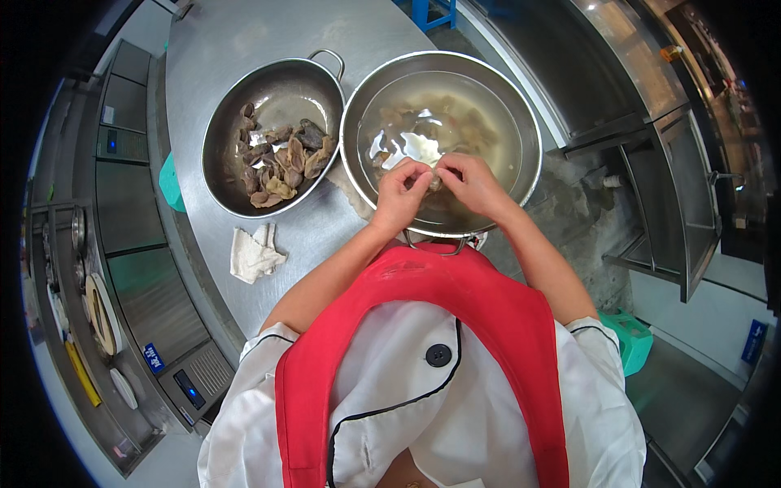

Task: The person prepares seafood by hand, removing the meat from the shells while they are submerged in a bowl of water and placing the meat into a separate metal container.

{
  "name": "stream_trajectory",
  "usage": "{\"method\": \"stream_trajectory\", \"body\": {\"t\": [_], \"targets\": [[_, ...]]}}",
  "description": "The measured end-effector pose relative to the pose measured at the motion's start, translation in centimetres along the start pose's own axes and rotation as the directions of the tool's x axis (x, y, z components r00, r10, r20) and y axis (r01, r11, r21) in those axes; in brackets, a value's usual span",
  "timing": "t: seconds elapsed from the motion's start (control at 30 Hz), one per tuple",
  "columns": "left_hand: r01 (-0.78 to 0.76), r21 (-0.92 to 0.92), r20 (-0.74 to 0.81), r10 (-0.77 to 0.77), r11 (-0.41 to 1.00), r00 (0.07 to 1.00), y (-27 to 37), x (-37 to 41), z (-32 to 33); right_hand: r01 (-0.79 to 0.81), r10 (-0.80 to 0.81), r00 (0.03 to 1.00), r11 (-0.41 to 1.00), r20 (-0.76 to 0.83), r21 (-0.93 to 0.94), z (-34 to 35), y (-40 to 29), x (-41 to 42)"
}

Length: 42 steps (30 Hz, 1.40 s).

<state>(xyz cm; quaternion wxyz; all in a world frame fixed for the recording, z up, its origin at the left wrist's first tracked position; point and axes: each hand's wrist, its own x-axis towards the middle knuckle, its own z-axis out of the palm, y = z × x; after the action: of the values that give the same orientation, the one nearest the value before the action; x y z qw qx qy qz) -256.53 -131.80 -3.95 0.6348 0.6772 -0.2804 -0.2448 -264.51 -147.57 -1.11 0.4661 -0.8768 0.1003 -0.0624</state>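
Observation:
Both my hands meet over the near part of a large steel basin [532,131] of cloudy water. My left hand [401,190] and my right hand [473,183] pinch one small brownish piece of food [435,182] between their fingertips. More pale brown pieces [467,122] lie under the water, blurred by glare. Left of the basin, nearly touching its rim, stands a two-toned steel pan [218,104] with a loop handle. Several brown, wrinkled, fleshy pieces [293,160] are heaped in its near half. My fingers partly hide the held piece.
Both vessels stand on a stainless steel table [201,36]. A crumpled whitish cloth [256,253] lies near the pan, and another cloth [352,189] shows beside the basin. Steel cabinets [131,207] line the left. Green plastic stools [628,341] are partly visible at both sides.

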Motion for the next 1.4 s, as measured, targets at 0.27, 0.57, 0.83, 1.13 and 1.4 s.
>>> {"method": "stream_trajectory", "body": {"t": [0.27, 0.57, 0.83, 1.13, 1.4], "targets": [[0.136, -0.21, -0.002, -0.139, 0.968, 0.99, -1.2, 0.2, 0.0, -0.09, 0.109, 0.991, 0.974, -0.081, 0.208, 1.0, 0.4, -0.3], [0.071, -0.132, 0.039, -0.066, 0.989, 0.997, -0.9, 0.1, -0.1, -0.027, 0.027, 1.0, 0.999, 0.014, 0.031, -0.2, 0.0, -0.1], [0.111, -0.212, 0.056, -0.101, 0.971, 0.993, -0.9, 0.1, -0.2, -0.018, 0.017, 1.0, 0.996, 0.006, 0.09, -0.4, 0.4, 0.0], [0.191, -0.306, 0.042, -0.187, 0.933, 0.981, -1.0, 0.3, 0.1, -0.09, 0.098, 0.989, 0.994, -0.111, 0.069, 0.1, 1.4, 0.0], [0.173, -0.321, -0.004, -0.184, 0.931, 0.983, -2.0, 0.4, 0.2, -0.205, 0.169, 0.978, 0.901, -0.125, -0.382, -0.6, 3.8, -0.9]]}}
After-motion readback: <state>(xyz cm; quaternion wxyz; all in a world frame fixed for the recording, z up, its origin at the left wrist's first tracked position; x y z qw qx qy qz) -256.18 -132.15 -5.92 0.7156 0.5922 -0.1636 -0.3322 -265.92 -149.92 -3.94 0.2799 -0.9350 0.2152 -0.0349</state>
